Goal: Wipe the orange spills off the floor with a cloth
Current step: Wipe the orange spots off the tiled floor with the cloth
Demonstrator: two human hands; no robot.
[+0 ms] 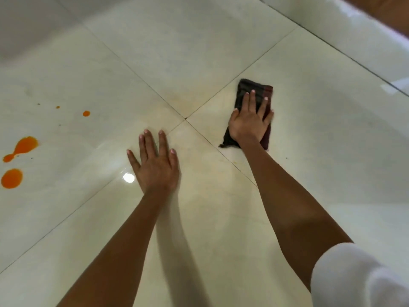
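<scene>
Head view, right hand [249, 122]: flat, fingers straight, pressing the dark folded cloth [244, 86] onto the tile just right of the grout crossing [185, 119].
Left hand [157, 167]: flat on bare floor, holding nothing.
Orange spills [12, 178]: far left, well apart from the cloth, unwiped.
Risk: the tile looks slick, so the bracing palm could slide; a loaded cloth may smear.
Surface: pale glossy tiled floor [199, 52], with a faint yellowish haze near the crossing.
Room: too little shows to tell.

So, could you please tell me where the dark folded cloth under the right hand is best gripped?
Probably its far end: the dark folded cloth lies flat and sticks out beyond the right hand pressing it, so pinch that edge from above.
</scene>
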